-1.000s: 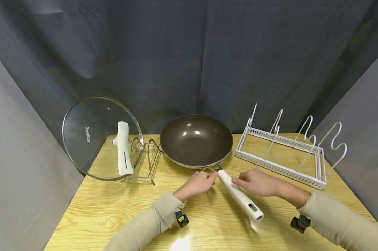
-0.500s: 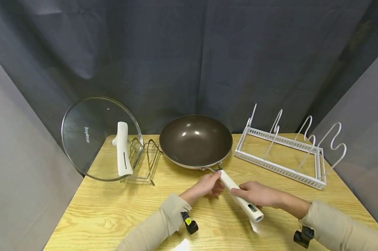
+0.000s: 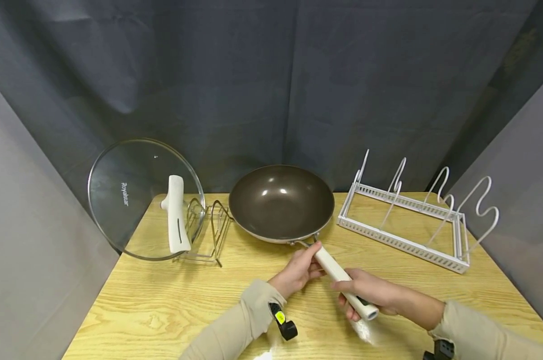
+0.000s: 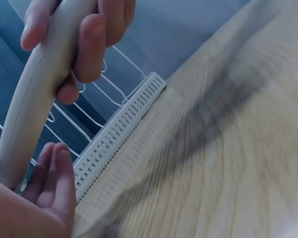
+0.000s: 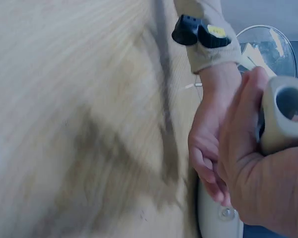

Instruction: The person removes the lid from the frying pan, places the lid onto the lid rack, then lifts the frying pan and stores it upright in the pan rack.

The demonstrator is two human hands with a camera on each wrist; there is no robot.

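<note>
A dark-brown wok [image 3: 280, 205] with a pale underside stands at the middle of the table, its long cream handle [image 3: 332, 265] slanting toward the front right. My left hand [image 3: 298, 270] holds the handle close to the bowl, thumb on top and fingers beneath it. In the left wrist view those fingers [image 4: 49, 173] lie beside the handle, apart from it at the tips. My right hand [image 3: 370, 290] grips the handle near its free end, fingers curled round from below. In the right wrist view the hollow handle end [image 5: 288, 111] sticks out of that hand.
A large glass lid [image 3: 136, 200] with a cream grip leans in a small wire rack [image 3: 217, 232] on the left. On the right stands a white rack [image 3: 402, 240] with several wire dividers. A dark curtain [image 3: 271, 80] hangs behind the wooden table [image 3: 163, 310].
My right hand has closed round the end of the handle from beside it. My left hand has shifted slightly right, its thumb onto the handle. The wok has stayed in place.
</note>
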